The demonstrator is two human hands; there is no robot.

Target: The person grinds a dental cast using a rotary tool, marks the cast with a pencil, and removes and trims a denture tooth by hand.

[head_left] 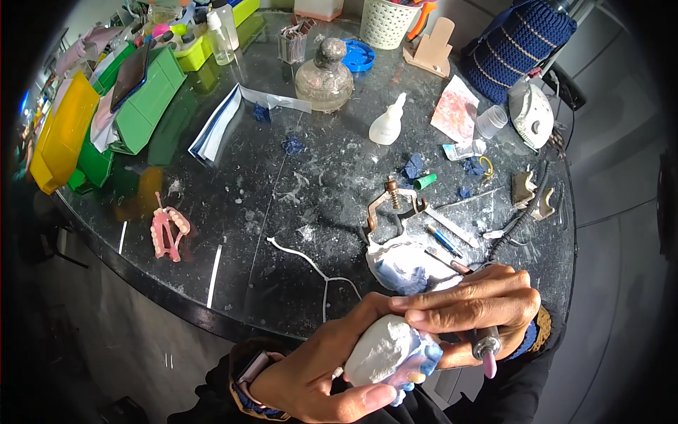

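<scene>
Plaster cast (378,353): lower centre of the frame, held up off the counter (240,290), probably so it turns freely.
Left hand (318,378): wrapped round the cast, thumb low, seemingly cradling it.
Right hand (487,304): fingertips pressing its top, apparently steadying; pink-tipped handpiece (486,344) gripped below.
</scene>
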